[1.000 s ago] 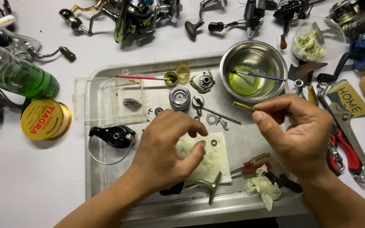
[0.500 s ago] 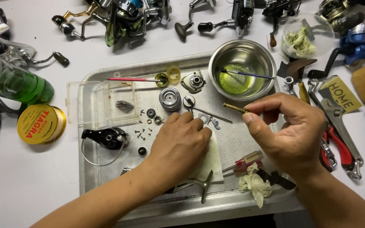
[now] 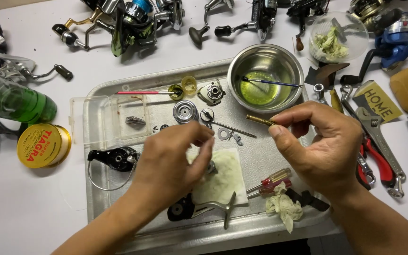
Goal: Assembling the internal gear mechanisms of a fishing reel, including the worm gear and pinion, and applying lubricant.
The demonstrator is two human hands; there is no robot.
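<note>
Brass shaft (image 3: 260, 120) — pinched by right hand (image 3: 324, 148); left hand (image 3: 173, 163) fingers curled, grip unclear.

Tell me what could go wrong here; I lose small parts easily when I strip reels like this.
1. The right hand pinches the brass shaft by one end only, over the metal tray; a slip could drop it among the loose washers.
2. The steel bowl of yellow-green liquid sits just beyond the shaft, with a brush resting in it; a knock might spill it.
3. The left hand covers whatever small part it works over the stained cloth, so that piece could roll off unnoticed.
</note>
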